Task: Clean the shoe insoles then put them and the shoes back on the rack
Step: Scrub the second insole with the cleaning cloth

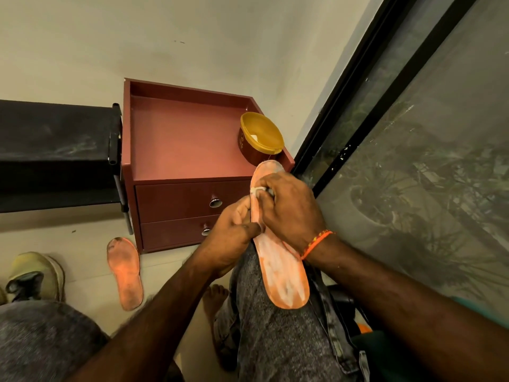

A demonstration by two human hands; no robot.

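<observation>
the orange insole [281, 260] lies along the right knee, long axis running away from the person, toe end out toward the yellow-lidded tub [260, 139]. left hand [234, 238] pinches its left edge mid-length, while the right hand [289, 208], nearer the toe, presses a small white wad [257, 189] on it. second insole [125, 272] is on the floor, well off to the left.

Left hand [234, 230] curled, thumb pinching; right hand [289, 208] (orange-threaded wrist) curled, fingertips pressing down; both forearms reach forward.
</observation>
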